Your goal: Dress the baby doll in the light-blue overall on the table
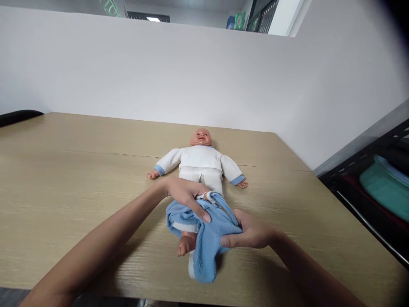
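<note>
A baby doll (pixel 200 158) lies on its back, head away from me, in a white top and white pants with blue cuffs at the wrists. Blue pants (pixel 209 238) with white trim are bunched around its lower legs. One bare foot (pixel 186 244) pokes out of the left leg opening, while the other foot is hidden in the cloth. My left hand (pixel 188 197) grips the waistband, thumb on top of the fabric. On the right side, my right hand (pixel 251 230) pinches the blue cloth between thumb and fingers.
The doll rests on a wooden table (pixel 79 183) against a white wall (pixel 159 72). To the right stands a dark rack (pixel 358 170) holding a teal item (pixel 385 187). A black curved object (pixel 21 116) sits at the far left edge.
</note>
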Tool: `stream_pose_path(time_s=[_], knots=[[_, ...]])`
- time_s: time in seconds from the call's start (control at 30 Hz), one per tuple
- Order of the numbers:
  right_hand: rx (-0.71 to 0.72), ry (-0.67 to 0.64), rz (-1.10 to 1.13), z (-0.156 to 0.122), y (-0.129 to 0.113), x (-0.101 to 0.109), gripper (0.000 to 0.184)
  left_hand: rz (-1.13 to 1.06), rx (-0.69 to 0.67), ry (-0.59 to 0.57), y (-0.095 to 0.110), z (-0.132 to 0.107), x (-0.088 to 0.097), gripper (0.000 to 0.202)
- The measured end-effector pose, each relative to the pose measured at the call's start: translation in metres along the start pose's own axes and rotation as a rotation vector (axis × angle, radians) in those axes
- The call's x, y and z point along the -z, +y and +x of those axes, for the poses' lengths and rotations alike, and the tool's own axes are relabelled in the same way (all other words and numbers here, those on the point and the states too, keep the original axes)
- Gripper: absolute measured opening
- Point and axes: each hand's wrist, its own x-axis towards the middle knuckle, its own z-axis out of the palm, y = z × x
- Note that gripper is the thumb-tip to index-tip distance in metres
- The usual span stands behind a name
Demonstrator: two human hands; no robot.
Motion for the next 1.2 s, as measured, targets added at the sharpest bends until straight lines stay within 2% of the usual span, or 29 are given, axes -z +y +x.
stream_pose_path(time_s=[0.1, 0.23, 0.37, 0.5, 0.6, 0.67, 0.8, 0.9, 1.0, 1.1, 1.2], knots=[[0.006, 0.019, 0.036, 0.002, -0.001, 0.000, 0.039, 0.026, 0.044, -0.009, -0.002, -0.003, 0.000, 0.037], [0.085, 0.070, 0.203, 0.008, 0.004, 0.000, 0.048, 0.061, 0.121, -0.034, -0.007, -0.007, 0.001, 0.036], [0.043, 0.099, 0.243, 0.009, 0.009, 0.001, 0.054, 0.081, 0.070, -0.030, -0.008, -0.006, 0.002, 0.032], [-0.035, -0.005, 0.074, 0.003, 0.000, 0.005, 0.044, 0.052, -0.008, -0.044, -0.005, -0.004, 0.002, 0.028], [-0.077, -0.115, -0.009, -0.002, -0.011, 0.004, 0.043, 0.025, 0.003, -0.061, -0.004, -0.004, 0.001, 0.034], [-0.087, -0.133, -0.034, -0.004, -0.017, 0.001, 0.042, 0.033, 0.019, -0.047, -0.004, -0.004, 0.000, 0.037], [0.013, -0.014, -0.006, -0.004, -0.015, -0.001, 0.040, 0.064, 0.053, -0.050, -0.004, -0.002, -0.006, 0.034], [0.089, 0.119, 0.083, -0.001, -0.004, 0.001, 0.050, -0.024, 0.075, -0.119, -0.004, 0.000, -0.010, 0.038], [0.095, 0.175, 0.203, 0.001, 0.007, 0.002, 0.058, -0.052, 0.055, -0.114, -0.006, -0.001, -0.009, 0.038], [0.045, 0.142, 0.274, 0.002, 0.007, 0.002, 0.061, -0.003, 0.022, -0.052, -0.009, -0.004, -0.005, 0.041], [0.032, -0.017, 0.217, 0.001, -0.003, 0.001, 0.062, -0.017, 0.010, 0.009, -0.013, -0.008, -0.001, 0.044]])
